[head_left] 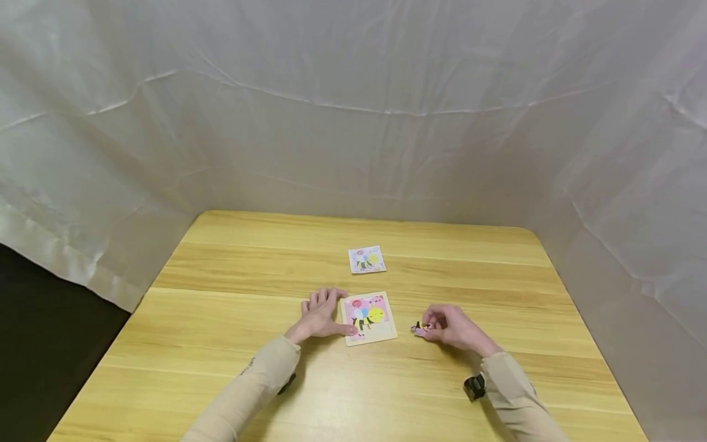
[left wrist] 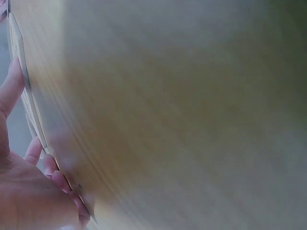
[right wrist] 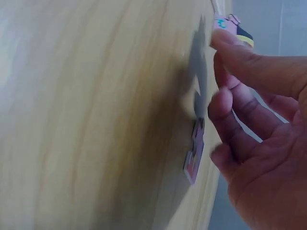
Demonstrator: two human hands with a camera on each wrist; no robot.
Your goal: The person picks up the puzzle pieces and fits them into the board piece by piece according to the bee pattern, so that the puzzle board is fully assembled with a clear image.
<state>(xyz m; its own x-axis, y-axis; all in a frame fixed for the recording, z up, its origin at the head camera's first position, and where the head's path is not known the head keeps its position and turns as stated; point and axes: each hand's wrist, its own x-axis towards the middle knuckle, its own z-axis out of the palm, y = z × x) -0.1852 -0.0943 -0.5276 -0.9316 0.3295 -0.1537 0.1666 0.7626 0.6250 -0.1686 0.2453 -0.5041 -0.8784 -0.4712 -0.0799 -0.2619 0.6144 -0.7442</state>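
— Puzzle piece point(head_left: 420, 329): where do we have it?
— Pinched in our right hand point(head_left: 450, 327), just right of the puzzle board point(head_left: 369, 317).
— Our left hand point(head_left: 318, 315)?
— Fingers straight, flat against the board's left edge.

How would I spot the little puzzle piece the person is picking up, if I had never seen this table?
Start at the wooden table and find the square bee puzzle board near its middle, under the left hand. Just right of the board, the right hand pinches a small pink puzzle piece. Unlike the picture card farther back, it is tiny and loose.
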